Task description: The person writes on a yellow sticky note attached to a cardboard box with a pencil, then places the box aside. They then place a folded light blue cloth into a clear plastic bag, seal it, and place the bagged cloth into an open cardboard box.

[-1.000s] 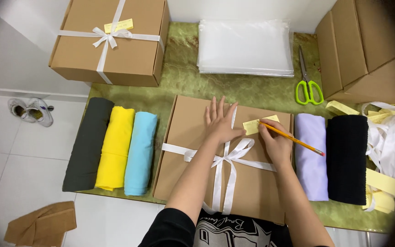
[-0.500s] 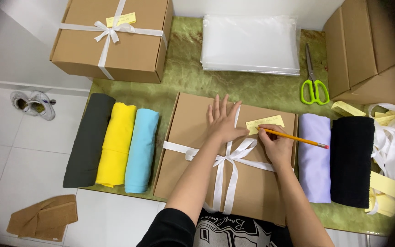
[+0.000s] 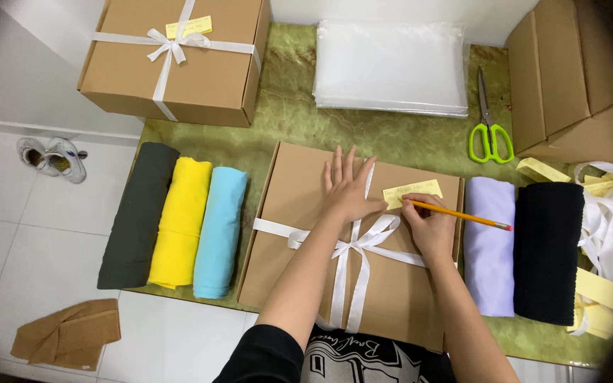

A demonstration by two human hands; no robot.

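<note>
A brown cardboard box (image 3: 299, 213) tied with a white ribbon bow (image 3: 352, 245) lies in front of me on the green table. My left hand (image 3: 349, 188) rests flat on its lid, fingers spread, just left of a yellow sticky note (image 3: 413, 193). My right hand (image 3: 428, 225) grips an orange pencil (image 3: 466, 216) with its tip on the note.
Dark grey (image 3: 138, 216), yellow (image 3: 180, 223) and light blue (image 3: 220, 230) rolled cloths lie left of the box; lilac (image 3: 489, 245) and black (image 3: 549, 252) ones lie right. A second ribboned box (image 3: 179, 60), clear bags (image 3: 391, 67), green scissors (image 3: 489, 131), flat cartons (image 3: 569, 78) and ribbon scraps (image 3: 608, 227) surround them.
The view has shifted slightly. My right hand has moved the pencil a little along the note; my left hand stays flat on the lid.
</note>
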